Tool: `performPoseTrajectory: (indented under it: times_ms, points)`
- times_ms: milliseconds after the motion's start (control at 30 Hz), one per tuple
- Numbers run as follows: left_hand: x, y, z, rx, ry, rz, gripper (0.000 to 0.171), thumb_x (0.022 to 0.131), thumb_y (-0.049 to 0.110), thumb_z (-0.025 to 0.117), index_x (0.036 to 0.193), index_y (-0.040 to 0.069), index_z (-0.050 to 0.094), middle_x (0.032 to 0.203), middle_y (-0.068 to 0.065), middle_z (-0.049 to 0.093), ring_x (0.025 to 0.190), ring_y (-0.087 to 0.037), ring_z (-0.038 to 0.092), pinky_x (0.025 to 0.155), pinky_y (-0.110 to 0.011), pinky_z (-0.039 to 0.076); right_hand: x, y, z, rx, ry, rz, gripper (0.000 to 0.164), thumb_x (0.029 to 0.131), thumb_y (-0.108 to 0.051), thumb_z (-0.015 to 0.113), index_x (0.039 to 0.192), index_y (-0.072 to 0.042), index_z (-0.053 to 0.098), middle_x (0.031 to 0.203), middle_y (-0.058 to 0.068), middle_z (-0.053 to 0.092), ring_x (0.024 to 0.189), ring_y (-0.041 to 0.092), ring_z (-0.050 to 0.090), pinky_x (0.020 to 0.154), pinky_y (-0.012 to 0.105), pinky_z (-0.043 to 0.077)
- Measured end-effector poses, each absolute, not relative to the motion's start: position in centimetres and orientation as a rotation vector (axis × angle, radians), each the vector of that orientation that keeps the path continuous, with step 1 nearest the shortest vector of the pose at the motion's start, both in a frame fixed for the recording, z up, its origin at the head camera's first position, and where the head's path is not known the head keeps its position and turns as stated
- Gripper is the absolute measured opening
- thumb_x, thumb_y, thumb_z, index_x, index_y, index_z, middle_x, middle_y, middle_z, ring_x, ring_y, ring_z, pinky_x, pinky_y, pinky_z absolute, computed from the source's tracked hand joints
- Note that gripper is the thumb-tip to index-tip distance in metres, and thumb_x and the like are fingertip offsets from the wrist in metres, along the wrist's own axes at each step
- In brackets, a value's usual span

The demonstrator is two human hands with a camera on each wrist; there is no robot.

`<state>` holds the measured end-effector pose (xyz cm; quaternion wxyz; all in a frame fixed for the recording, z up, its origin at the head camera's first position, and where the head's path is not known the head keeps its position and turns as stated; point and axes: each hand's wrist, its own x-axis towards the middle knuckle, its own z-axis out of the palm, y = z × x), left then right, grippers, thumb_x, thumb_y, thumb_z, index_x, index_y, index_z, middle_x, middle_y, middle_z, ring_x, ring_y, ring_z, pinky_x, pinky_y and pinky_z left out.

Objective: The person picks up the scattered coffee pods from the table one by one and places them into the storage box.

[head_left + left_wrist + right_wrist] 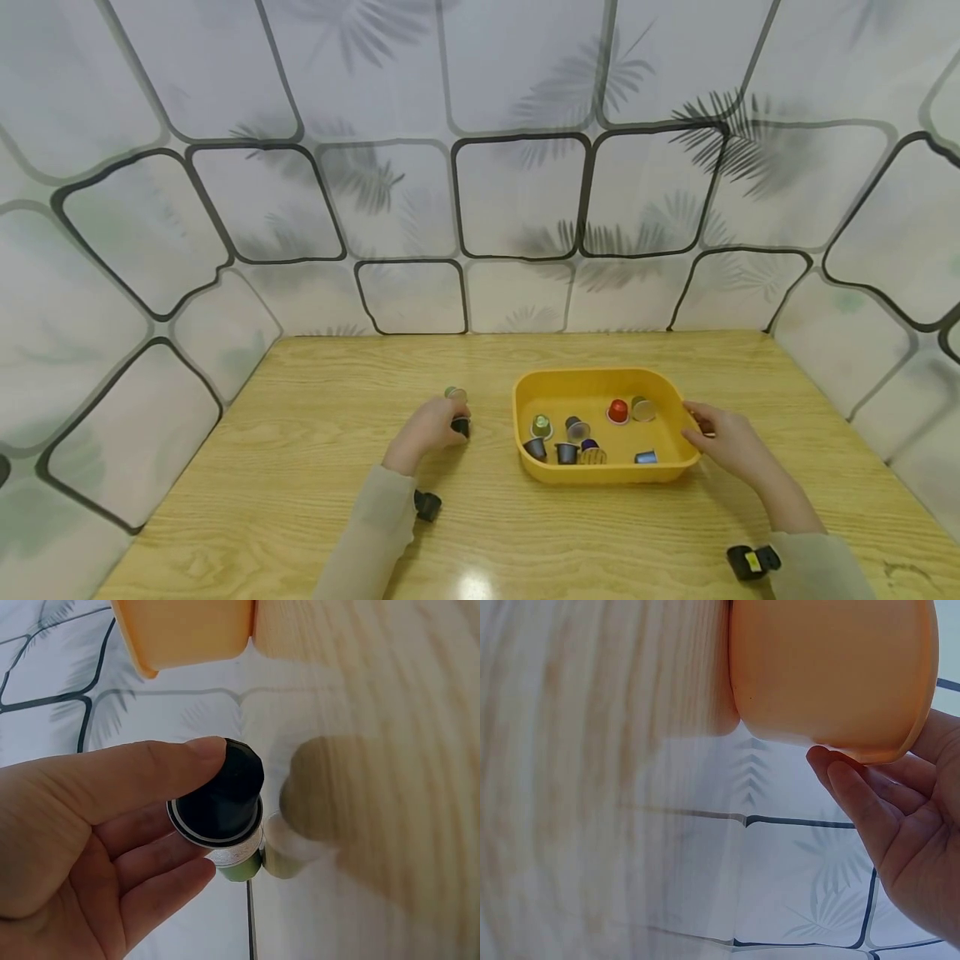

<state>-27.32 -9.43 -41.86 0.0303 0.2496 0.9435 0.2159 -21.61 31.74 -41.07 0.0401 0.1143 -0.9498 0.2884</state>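
My left hand (433,429) pinches a black coffee capsule (225,787) between thumb and fingers, just above the table. Behind it, a green coffee capsule (238,866) with a pale lid stands on the wood. To the right is a yellow plastic bin (600,475), whose right rim my right hand (723,433) grips with its fingers at the outer wall. Inside the bin lie several capsules, among them a red capsule (618,411), a light green capsule (541,426), a blue capsule (646,457) and a dark grey capsule (567,453).
The wooden table (300,517) carries all of this. A patterned cloth wall (517,200) closes off the back and both sides. Each wrist bears a small black device, such as the right wrist camera (752,562).
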Motion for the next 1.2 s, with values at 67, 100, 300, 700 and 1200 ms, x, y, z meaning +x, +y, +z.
performPoseTrajectory:
  times_ms: [67, 100, 300, 700, 1200]
  points:
    - [-27.4, -9.4, -41.9, 0.772, 2.914, 0.672, 0.034, 0.070, 0.008, 0.074, 0.101, 0.001, 0.061, 0.101, -0.013, 0.060, 0.094, -0.027, 0.056, 0.079, -0.036, 0.046, -21.6, 31.8, -41.1, 0.350, -2.909, 0.885, 0.043, 0.083, -0.003, 0.058, 0.118, 0.017, 0.043, 0.101, 0.031, 0.054, 0.086, 0.039, 0.056, 0.065, 0.040, 0.050]
    - [-27.4, -9.4, -41.8, 0.777, 2.917, 0.678, 0.034, 0.071, 0.008, 0.074, 0.101, 0.001, 0.061, 0.101, -0.013, 0.061, 0.094, -0.027, 0.056, 0.078, -0.036, 0.046, -21.6, 31.8, -41.2, 0.352, -2.908, 0.884, 0.043, 0.083, -0.003, 0.058, 0.118, 0.017, 0.043, 0.101, 0.032, 0.054, 0.086, 0.040, 0.056, 0.065, 0.040, 0.050]
    - [-27.4, -9.5, -41.5, 0.849, 2.961, 0.703, 0.031, 0.072, 0.008, 0.073, 0.100, 0.001, 0.061, 0.094, -0.012, 0.061, 0.086, -0.026, 0.058, 0.073, -0.036, 0.047, -21.6, 32.0, -41.3, 0.372, -2.901, 0.872, 0.044, 0.083, -0.005, 0.058, 0.117, 0.018, 0.043, 0.102, 0.033, 0.054, 0.086, 0.040, 0.056, 0.065, 0.041, 0.050]
    - [-26.9, -9.5, -39.7, 0.829, 2.977, 0.843, 0.035, 0.078, 0.011, 0.068, 0.110, -0.001, 0.059, 0.105, -0.012, 0.060, 0.093, -0.025, 0.057, 0.078, -0.035, 0.047, -21.7, 32.1, -41.4, 0.372, -2.907, 0.870, 0.045, 0.084, -0.008, 0.059, 0.116, 0.018, 0.043, 0.100, 0.033, 0.053, 0.086, 0.041, 0.056, 0.064, 0.041, 0.050]
    - [-26.6, -8.4, -39.1, 0.831, 2.996, 0.815, 0.036, 0.079, 0.014, 0.067, 0.111, 0.001, 0.058, 0.105, -0.011, 0.060, 0.093, -0.023, 0.057, 0.077, -0.034, 0.047, -21.7, 32.0, -41.5, 0.384, -2.895, 0.861, 0.046, 0.084, -0.010, 0.060, 0.117, 0.018, 0.043, 0.098, 0.031, 0.055, 0.084, 0.039, 0.056, 0.062, 0.039, 0.050]
